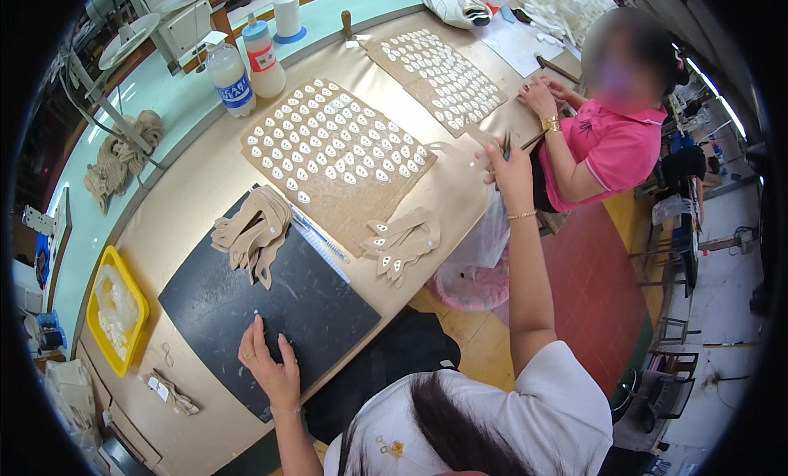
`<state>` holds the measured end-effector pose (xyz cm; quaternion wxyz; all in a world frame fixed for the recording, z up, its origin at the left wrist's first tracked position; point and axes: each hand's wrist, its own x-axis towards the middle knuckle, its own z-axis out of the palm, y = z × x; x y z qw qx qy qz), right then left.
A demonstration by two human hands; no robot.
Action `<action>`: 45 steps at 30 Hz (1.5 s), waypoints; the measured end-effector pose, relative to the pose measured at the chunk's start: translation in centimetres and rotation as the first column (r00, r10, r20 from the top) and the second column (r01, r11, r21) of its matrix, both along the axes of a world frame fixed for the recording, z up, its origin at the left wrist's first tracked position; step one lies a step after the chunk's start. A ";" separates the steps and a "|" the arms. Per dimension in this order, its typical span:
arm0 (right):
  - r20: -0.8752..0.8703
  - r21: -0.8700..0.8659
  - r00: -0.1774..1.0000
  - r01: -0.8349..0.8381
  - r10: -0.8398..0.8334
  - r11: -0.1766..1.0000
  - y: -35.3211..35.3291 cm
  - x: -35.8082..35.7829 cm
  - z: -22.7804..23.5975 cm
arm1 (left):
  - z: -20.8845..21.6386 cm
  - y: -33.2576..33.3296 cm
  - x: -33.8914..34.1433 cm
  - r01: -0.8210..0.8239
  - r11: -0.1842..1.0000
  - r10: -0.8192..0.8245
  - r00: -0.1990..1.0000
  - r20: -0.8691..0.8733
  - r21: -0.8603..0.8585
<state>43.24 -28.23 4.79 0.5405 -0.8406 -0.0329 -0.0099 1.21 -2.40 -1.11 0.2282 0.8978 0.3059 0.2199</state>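
Smooth gold-tan sheeting is covering a long worktable [197, 189] in a busy sewing workshop. On its near side, a seated person in white is working bare-handed. Their left hand [271, 369] is resting on a black mat [213, 308], fingers loosely spread, the index tip lying just beside or on a small pale bit [256, 313]. Their right hand [513, 176] is hovering out to the right, fingers closing around a dark slender tool [506, 148], possibly tweezers. One tan strip [451, 152] is lying near that hand; whether the fingers are also gripping it, I cannot tell.

Handling these small parts well is probably calling for a light grip near the tool's tips, with the strip lying flat and the left fingers steadying it.

Beyond the mat, a brown sheet [336, 217] is carrying rows of white ovals [304, 197]. A bundle of tan strips [246, 234] is covering the mat's far corner, likely crowding the working space, and a strip pile with white ovals [419, 238] is sitting to the right. A yellow tray [141, 308] is standing at left. A co-worker's hands [540, 97] are working close to the right hand, so elbow room is seeming tight.
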 end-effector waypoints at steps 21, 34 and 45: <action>0.175 -0.583 0.879 -0.271 0.444 0.766 5.9 -1.1 0.3 | 2.1 -0.5 2.6 0.114 0.993 -0.115 0.987 0.113 0.013; -0.014 -0.869 0.303 -0.475 0.953 0.139 14.9 -0.8 0.2 | 0.8 -2.7 14.8 0.583 0.795 -0.579 0.812 -0.076 0.167; -0.082 -0.946 0.103 -0.320 0.991 -0.045 17.9 0.2 0.5 | -0.3 -2.8 14.8 0.576 0.806 -0.573 0.817 -0.069 0.132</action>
